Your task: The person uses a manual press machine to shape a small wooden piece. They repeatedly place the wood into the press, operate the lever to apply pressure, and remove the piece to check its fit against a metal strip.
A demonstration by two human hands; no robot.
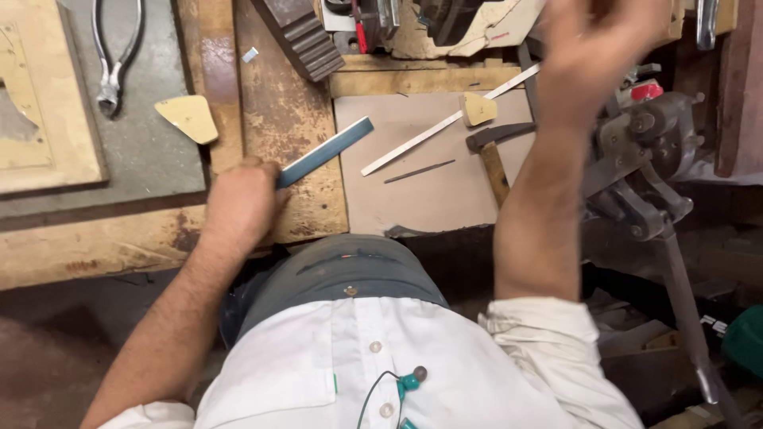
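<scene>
Head view: the left hand [238, 202] is clenched around one end of a flat blue-grey file [326, 151], which juts up and to the right over the worn bench [270, 111]. The far end of the file hangs just above the edge of a pale board [429, 199] lying on the bench. The right hand [592, 56] is raised high near the top of the frame and badly blurred; it seems to be empty with the fingers loose, but I cannot tell for sure.

On the board lie a long white rule [445, 123] set at a slant, a thin dark rod [420, 171] below it, a small tan wedge [478, 109] touching the rule, and a hammer [494, 155] with its wooden handle pointing toward the person. A grey vise [640, 155] stands just right of the board, under the raised forearm. Far left, pincers [115, 56] rest on a grey sheet, near a second tan wedge [189, 117].

Risks, as I judge them: the raised arm is close over the vise, so a quick drop could knock the forearm on its metal. The file is gripped only at one end, so a swing could catch the rule or sweep the rod off the board.
</scene>
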